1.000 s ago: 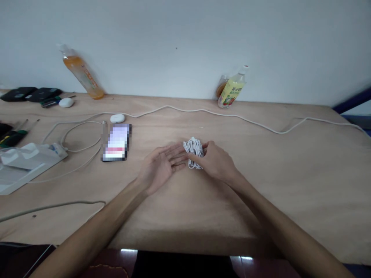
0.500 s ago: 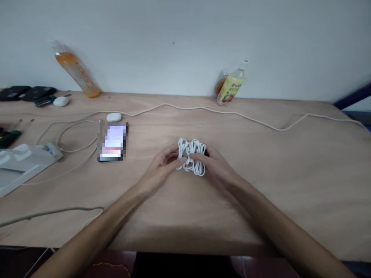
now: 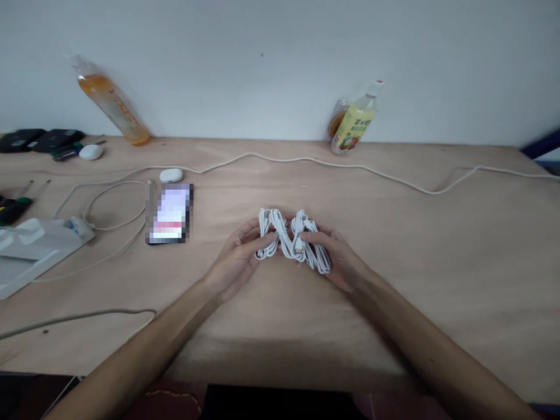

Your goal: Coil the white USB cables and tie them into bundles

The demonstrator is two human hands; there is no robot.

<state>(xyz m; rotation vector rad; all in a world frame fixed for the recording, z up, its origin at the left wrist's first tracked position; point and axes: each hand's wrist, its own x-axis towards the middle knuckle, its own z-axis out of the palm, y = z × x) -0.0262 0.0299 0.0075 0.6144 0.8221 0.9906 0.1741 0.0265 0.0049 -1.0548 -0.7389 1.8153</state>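
Spanning the far side, a pale wall [image 3: 262, 35] rises behind the broad wooden worktop [image 3: 437, 251]. From the near edge two bare forearms angle inward, so that the left hand [image 3: 231, 256] and the right hand [image 3: 341, 254] face each other near the middle, elbows wide, fingers curled under and thumbs laid over the top. At the far left-hand side of the scene sits a white object [image 3: 30, 251], cut off by the view; farther back an orange bottle [image 3: 114, 111] leans on the wall, and a smaller yellow-labelled bottle [image 3: 355, 125] tilts at the far right of centre. Left of the hands lies a phone [image 3: 168, 213], its screen blurred. Next in size come the white cable bundles [image 3: 277, 230], spread between both hands, over the middle of the worktop. Each grip is closed only partway, lightly pinching its end of the loops; whether the bundles touch the worktop beneath is hidden. As for progress, the cables appear already gathered into folded loops, in hand and not put down; how many there are cannot be told. Smallest, a white case [image 3: 171, 175] lies just beyond the phone, and a connector [image 3: 300, 247] shows beside the right thumb.
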